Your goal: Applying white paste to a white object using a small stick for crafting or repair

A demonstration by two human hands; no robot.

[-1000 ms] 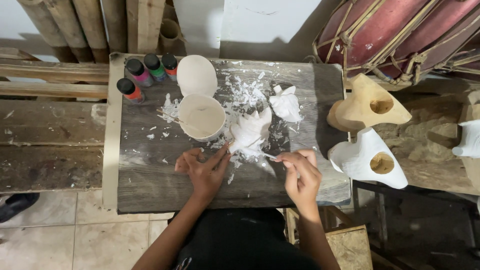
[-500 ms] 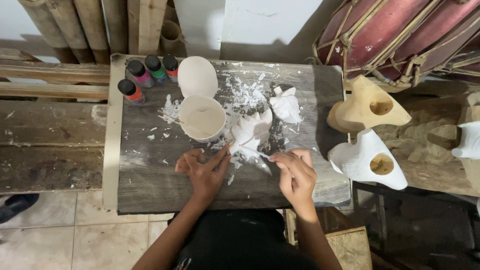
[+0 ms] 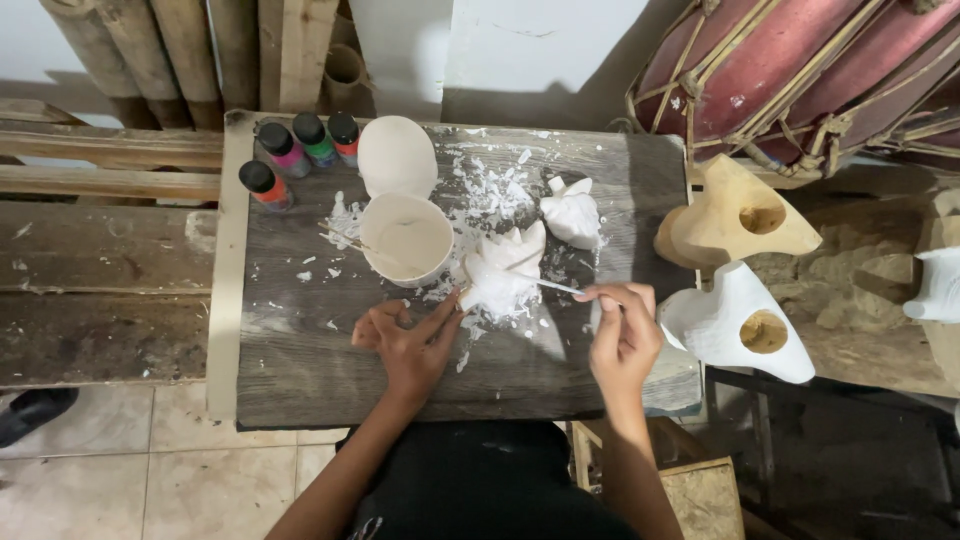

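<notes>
A white carved figure (image 3: 505,268) lies on the dark wooden board (image 3: 300,340). My left hand (image 3: 408,340) rests on the board, its index finger touching the figure's lower left edge. My right hand (image 3: 622,335) pinches a thin paintbrush (image 3: 560,287) whose tip reaches the figure's right side. A white cup of white paint (image 3: 407,238) stands just left of the figure, with a thin stick lying against its left rim. A second white carved piece (image 3: 573,212) sits behind to the right.
Several small paint bottles (image 3: 300,148) with black caps stand at the board's back left, next to a white lid (image 3: 396,155). White flecks litter the board. Two carved wooden masks, one bare (image 3: 735,215) and one white (image 3: 735,322), lie at the right. Red drum (image 3: 800,70) behind.
My right hand has drawn the brush slightly right and up along the figure's side. My left hand has stayed by the figure's lower edge.
</notes>
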